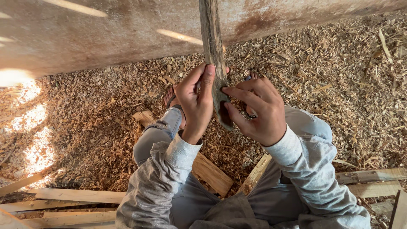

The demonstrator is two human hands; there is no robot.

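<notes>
Wood shavings [85, 127] are blanketing the ground below a stained curved panel [106, 34] that is running out of frame. A rough grey wooden stick [213, 46] is rising past the top edge; the left hand [196, 104] is gripping it, the right hand [258, 112] is pinching its tapered lower end. Pale planks [76, 196] are crowding the knees.

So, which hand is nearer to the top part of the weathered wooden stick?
Left. The left hand grips the weathered wooden stick higher up, its fingers wrapped around the shaft. The right hand pinches it lower, near the dark tapered end.
</notes>
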